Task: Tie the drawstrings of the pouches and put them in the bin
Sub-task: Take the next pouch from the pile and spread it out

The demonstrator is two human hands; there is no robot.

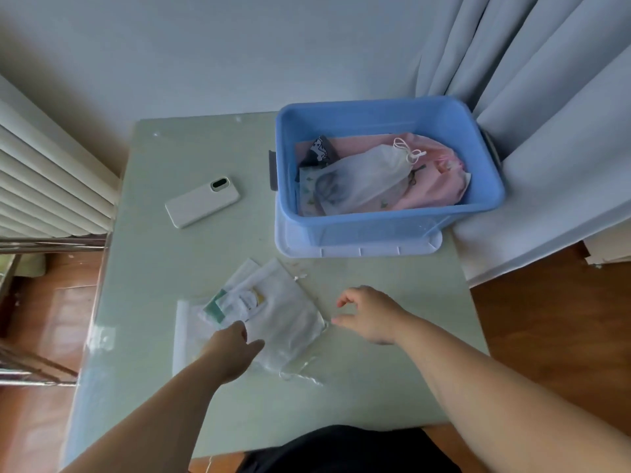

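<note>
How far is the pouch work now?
Done: a pink pouch and a white mesh pouch lie in the blue bin, the mesh one's drawstring tied. In hand: the left hand touches the white pouches on the table; the right hand holds nothing. Left: tying and binning those.

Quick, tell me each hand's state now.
Left hand: open, touching the white pouch.
Right hand: open, loosely curved, holding nothing, beside the pouch.

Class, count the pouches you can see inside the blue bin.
4 in the blue bin: white pouch on top; pink pouch beneath it; dark pouch far left; printed pouch near left. Others may be hidden underneath.
</note>
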